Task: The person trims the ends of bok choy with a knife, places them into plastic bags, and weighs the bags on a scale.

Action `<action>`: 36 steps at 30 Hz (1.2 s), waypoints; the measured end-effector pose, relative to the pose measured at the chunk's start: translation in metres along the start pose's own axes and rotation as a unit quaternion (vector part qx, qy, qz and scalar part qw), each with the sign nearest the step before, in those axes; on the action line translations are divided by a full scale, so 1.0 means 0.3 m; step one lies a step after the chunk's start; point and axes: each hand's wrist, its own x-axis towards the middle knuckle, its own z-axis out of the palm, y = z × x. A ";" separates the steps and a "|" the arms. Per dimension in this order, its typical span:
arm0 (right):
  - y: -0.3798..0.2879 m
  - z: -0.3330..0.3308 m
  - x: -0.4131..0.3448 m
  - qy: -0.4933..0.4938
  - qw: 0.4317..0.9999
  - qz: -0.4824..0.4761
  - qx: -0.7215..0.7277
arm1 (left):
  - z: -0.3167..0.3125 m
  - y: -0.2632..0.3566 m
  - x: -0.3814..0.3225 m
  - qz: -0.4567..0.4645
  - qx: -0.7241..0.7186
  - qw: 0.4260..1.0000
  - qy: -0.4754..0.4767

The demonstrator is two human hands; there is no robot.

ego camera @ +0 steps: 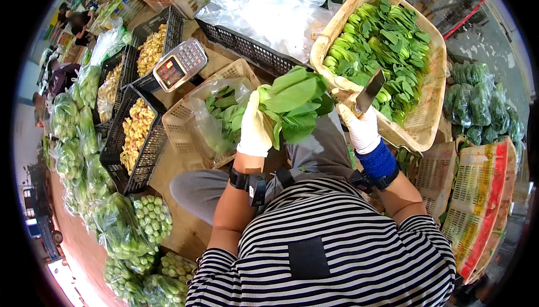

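Note:
In a white glove, my left hand grips a bunch of bok choy by its stem end, with the leaves spreading to the right. My right hand, also gloved, holds a knife with a broad, dark blade pointing up and right. Just beyond the blade stands a beige plastic crate filled with bok choy. Left of my left hand, a clear plastic bag with leafy greens lies in another beige crate. The bunch partly hides my fingers.
A digital scale stands beyond the bagged greens, near black crates of ginger. Clear plastic bags cover a black crate ahead. Bagged greens are piled at left, more at right beside stacked crates. People are far left.

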 end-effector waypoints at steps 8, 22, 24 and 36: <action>0.087 0.034 -0.011 0.007 0.982 0.185 0.031 | -0.062 -0.013 0.020 0.016 0.060 0.998 -0.008; 0.120 0.103 0.042 0.019 0.945 0.304 -0.119 | -0.585 0.137 0.115 0.214 -0.156 0.952 0.155; 0.199 0.067 0.043 0.062 0.958 0.255 -0.117 | -0.708 0.131 0.191 0.174 -0.134 0.954 0.203; 0.165 0.189 0.113 0.083 0.944 0.260 -0.188 | -1.282 0.104 0.214 0.185 -0.166 0.828 0.502</action>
